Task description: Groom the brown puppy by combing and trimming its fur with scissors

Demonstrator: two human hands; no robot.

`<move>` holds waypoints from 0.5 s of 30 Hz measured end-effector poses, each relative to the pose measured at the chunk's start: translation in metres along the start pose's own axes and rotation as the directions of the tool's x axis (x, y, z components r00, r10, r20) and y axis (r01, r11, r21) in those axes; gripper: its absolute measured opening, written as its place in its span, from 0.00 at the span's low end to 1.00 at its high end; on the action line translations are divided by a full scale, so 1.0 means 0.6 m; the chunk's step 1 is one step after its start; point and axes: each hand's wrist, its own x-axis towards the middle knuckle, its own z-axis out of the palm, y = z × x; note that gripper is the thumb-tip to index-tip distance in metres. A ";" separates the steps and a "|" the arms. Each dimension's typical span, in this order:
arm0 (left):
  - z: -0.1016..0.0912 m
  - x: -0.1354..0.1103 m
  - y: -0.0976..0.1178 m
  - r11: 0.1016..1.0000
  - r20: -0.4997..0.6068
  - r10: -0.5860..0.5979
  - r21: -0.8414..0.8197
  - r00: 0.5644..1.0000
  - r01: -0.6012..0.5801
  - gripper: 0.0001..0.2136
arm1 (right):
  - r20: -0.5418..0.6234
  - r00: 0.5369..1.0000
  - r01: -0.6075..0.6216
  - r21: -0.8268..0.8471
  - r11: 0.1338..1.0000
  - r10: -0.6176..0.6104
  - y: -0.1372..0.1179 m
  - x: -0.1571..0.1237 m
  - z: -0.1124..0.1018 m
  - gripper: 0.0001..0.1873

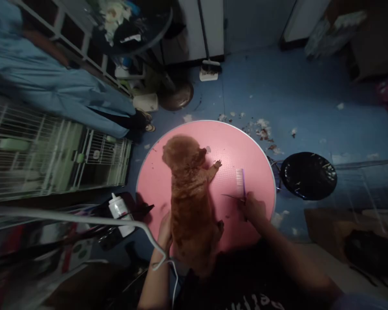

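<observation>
The fingers of the right hand (255, 208), right of centre in the frame, were closed around a pair of scissors (233, 196) whose blades pointed left. Just above lay a comb (239, 183) with a purple spine; I couldn't tell whether the scissors touched it. The left hand (164, 233), left of centre and lower down, was against the side of a brown dog (191, 206); its fingers were partly hidden, so I couldn't tell how wide they stood. The dog was mid-frame on the round pink desk (239, 138), head towards the top, two paws showing on its right-hand side. A white tube (84, 219) ran in from the left edge, near a white bottle (117, 207) at lower left. Farther out, a black stool (308, 175) stood at the right, fur tufts (262, 125) littered the blue floor (261, 86), and a person in blue (51, 86) stood at upper left.
</observation>
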 end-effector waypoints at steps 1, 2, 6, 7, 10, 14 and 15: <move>0.002 -0.012 -0.013 1.000 0.029 -0.015 -0.024 0.999 0.015 0.23 | 0.007 1.000 -0.030 0.008 1.000 0.030 0.000 0.002 0.004 0.22; 0.003 -0.021 -0.022 0.999 0.042 -0.013 -0.041 0.999 0.015 0.23 | 0.016 0.999 -0.046 0.011 0.999 0.046 0.000 0.005 0.007 0.23; 0.003 -0.044 -0.036 0.996 0.044 0.044 -0.082 0.998 -0.040 0.22 | 0.030 0.999 -0.011 -0.005 1.000 0.011 0.011 0.007 0.005 0.18; 0.001 -0.050 -0.037 0.994 0.018 0.065 -0.091 0.998 -0.063 0.22 | 0.022 0.999 0.025 -0.017 1.000 -0.025 0.015 0.007 0.000 0.16; -0.004 -0.083 -0.042 0.981 -0.223 0.175 -0.042 0.959 -0.189 0.22 | 0.000 0.988 0.157 -0.061 0.986 -0.158 0.033 0.015 -0.025 0.11; 0.021 -0.160 -0.048 0.925 -0.501 0.352 0.056 0.790 -0.377 0.18 | -0.044 0.974 0.217 -0.134 0.967 -0.224 0.062 0.063 -0.079 0.12; 0.039 -0.180 -0.045 0.908 -0.509 0.386 0.061 0.769 -0.416 0.18 | -0.058 0.970 0.223 -0.152 0.963 -0.234 0.070 0.080 -0.094 0.14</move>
